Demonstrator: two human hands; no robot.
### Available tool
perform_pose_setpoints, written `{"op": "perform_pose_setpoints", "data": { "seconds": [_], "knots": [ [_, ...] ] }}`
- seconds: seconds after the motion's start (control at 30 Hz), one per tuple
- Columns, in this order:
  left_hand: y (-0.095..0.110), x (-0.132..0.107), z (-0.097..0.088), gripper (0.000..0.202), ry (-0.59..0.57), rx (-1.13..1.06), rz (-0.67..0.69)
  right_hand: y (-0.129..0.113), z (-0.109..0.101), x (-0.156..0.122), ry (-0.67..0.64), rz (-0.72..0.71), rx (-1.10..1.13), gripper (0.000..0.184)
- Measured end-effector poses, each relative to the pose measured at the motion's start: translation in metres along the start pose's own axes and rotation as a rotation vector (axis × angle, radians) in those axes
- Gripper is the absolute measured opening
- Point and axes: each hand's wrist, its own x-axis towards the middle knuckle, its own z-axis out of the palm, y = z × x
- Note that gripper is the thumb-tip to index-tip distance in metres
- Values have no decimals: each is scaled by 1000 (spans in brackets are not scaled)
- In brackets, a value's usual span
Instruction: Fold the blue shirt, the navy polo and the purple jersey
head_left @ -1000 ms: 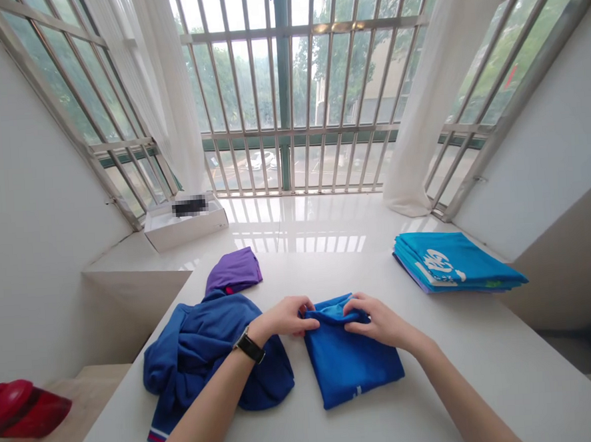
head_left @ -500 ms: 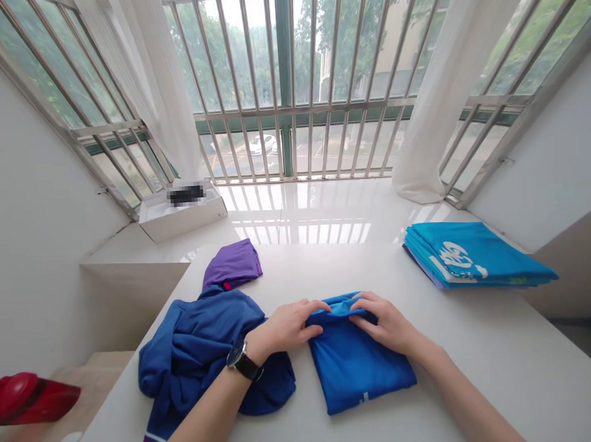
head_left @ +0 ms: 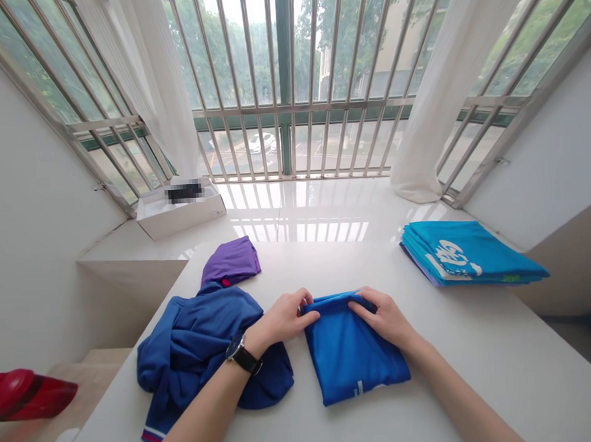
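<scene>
Shirt [head_left: 357,360]: bright blue, folded to a rough rectangle with a small white mark at its near edge; it lay flat on the table [head_left: 489,362], running from the fingertips back toward the person.

Left hand [head_left: 281,318]: fingers [head_left: 304,298] curled shut over the shirt's far-left corner, thumb on top, pinching the fold. Watch [head_left: 242,354] on the wrist.

Right hand [head_left: 385,317]: fingers [head_left: 364,298] bent and closed on the far edge, just right of the left fingers, holding the cloth.

Heap [head_left: 198,347]: dark blue clothing, loose and crumpled, just left of the left fingers and partly under that wrist.

Purple cloth [head_left: 230,259]: beyond the heap, left of and past the fingers.

Stack [head_left: 470,253]: folded turquoise shirts, white print on top, well right of the right fingers.

Box [head_left: 179,215]: white, open, far beyond the left fingers on the sill; contents blurred, cannot tell.
</scene>
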Motion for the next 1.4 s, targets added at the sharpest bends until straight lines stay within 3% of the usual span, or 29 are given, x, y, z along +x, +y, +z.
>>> {"op": "perform_pose_setpoints", "data": {
  "seconds": [0.27,0.43,0.57,0.87,1.13,1.4],
  "knots": [
    [-2,5,-5,33,58,-186,-36,6,4,1,36,33,-6,19],
    [-8,7,-3,29,98,-144,47,8,4,1,26,32,4,16],
    [-13,8,-1,28,103,-160,20,9,4,1,17,44,-5,14],
    [-7,8,-2,23,125,-145,82,11,5,1,8,31,7,13],
    [-9,8,1,21,138,-100,59,10,5,1,50,54,-60,18],
    [-17,10,5,21,185,-193,17,10,8,3,95,80,-122,25]
  ]
}}
